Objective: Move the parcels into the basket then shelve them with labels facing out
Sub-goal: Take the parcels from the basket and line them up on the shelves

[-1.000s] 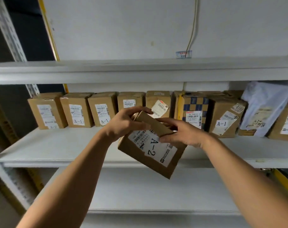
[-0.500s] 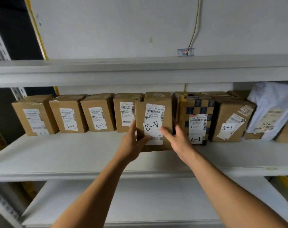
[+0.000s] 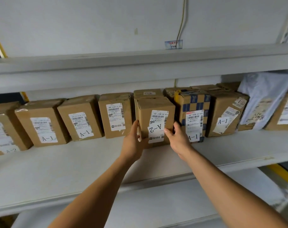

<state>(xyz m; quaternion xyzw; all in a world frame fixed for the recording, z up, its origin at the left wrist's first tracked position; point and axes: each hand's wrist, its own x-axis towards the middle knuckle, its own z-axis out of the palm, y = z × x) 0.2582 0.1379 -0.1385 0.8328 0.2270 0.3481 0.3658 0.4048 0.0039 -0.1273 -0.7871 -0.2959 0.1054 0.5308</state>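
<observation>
Parcel [image 3: 154, 119] upright on shelf [image 3: 58, 163], both hands gripping

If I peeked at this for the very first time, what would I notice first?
You'd first spot two bare hands, the left hand and right hand, gripping a brown box in the middle of the grey shelf; its A-2 label faces out but reads upside down. Next, the row of cardboard parcels either side, especially the blue-and-yellow checkered box just to its right.
</observation>
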